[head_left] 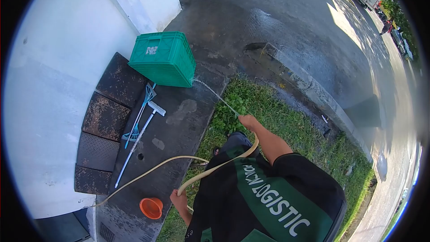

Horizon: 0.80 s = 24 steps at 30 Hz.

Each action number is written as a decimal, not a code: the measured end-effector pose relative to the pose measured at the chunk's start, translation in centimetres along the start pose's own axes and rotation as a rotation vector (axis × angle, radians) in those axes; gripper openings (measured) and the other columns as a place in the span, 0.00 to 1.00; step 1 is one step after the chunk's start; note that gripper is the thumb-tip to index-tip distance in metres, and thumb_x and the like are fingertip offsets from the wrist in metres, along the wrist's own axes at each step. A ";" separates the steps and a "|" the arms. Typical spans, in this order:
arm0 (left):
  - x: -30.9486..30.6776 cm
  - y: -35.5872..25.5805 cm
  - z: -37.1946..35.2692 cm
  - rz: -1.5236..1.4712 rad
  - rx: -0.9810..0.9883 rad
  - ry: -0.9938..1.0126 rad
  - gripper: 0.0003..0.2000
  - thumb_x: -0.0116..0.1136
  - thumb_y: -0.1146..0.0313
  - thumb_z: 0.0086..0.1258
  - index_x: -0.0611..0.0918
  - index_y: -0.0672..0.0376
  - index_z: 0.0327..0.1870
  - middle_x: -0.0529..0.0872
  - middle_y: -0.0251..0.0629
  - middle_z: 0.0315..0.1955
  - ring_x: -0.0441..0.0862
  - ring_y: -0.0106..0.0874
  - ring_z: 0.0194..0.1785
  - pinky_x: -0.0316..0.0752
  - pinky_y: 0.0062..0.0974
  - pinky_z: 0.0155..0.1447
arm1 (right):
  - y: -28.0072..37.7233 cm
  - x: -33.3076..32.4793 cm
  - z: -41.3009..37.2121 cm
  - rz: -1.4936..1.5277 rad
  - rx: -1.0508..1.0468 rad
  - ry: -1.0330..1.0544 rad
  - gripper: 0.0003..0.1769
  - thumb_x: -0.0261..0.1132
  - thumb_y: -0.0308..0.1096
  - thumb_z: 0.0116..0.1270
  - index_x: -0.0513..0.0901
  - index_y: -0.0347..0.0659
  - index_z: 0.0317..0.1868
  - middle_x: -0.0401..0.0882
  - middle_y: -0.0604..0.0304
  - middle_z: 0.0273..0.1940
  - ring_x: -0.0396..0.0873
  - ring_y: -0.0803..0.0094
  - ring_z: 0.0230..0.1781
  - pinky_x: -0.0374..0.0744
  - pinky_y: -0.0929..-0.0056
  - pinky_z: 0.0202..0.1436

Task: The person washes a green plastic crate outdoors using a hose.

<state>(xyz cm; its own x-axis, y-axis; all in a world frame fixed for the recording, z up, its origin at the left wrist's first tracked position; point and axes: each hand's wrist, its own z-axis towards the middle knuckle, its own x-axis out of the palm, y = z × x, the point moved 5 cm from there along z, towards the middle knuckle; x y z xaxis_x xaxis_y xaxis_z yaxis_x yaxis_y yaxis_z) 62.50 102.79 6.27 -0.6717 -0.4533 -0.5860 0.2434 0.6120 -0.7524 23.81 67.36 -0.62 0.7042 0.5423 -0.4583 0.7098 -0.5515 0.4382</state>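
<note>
From the head camera I saw the right hand [246, 120] stretched out ahead over the grass [286, 125], its fingers closed round the end of a pale yellow hose [224, 162]. A thin jet of water [215, 93] left that end and ran up and to the left, meeting the lower corner of the green crate [163, 58]. The crate stood on the wet concrete slab [179, 125] beside the white wall [58, 85].

The hose curved back from the right hand, passed across the dark shirt and came down to the left hand [179, 199], which was clenched on it low and close to the body. Another stretch of hose ran in a long line over the slab toward the foot of the wall. So the hose lay in both hands, its spraying end in the right and a middle stretch in the left, with the two hands well apart.

Just beside the left hand, on the slab, sat an orange funnel-shaped cup [151, 207]. Farther up, below the crate, lay a white long-handled squeegee [139, 136] and a blue rake-like tool [142, 107], crossing each other. Dark mats [105, 116] leaned against the wall.
</note>
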 end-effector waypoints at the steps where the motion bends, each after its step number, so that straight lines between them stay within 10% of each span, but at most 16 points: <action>1: 0.0 0.0 0.1 0.014 -0.003 -0.001 0.13 0.64 0.71 0.58 0.72 0.63 0.19 0.70 0.27 0.14 0.64 0.18 0.24 0.64 0.23 0.27 | -0.2 0.2 0.3 -0.013 0.006 0.010 0.33 0.46 0.56 0.69 0.81 0.30 0.33 0.81 0.43 0.32 0.80 0.52 0.32 0.76 0.55 0.38; 24: 0.1 -0.4 0.1 -0.031 0.019 -0.010 0.14 0.64 0.72 0.60 0.71 0.63 0.19 0.69 0.26 0.15 0.63 0.17 0.24 0.62 0.24 0.26 | 0.5 0.3 -0.9 0.049 -0.014 -0.001 0.31 0.48 0.55 0.71 0.72 0.35 0.21 0.66 0.56 0.16 0.64 0.64 0.15 0.64 0.58 0.23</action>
<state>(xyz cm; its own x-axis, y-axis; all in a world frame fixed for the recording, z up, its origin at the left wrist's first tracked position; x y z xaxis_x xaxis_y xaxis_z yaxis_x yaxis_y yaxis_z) 62.40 102.39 6.46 -0.6724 -0.4781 -0.5650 0.2362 0.5849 -0.7760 24.40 67.82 0.20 0.7381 0.5144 -0.4365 0.6747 -0.5686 0.4707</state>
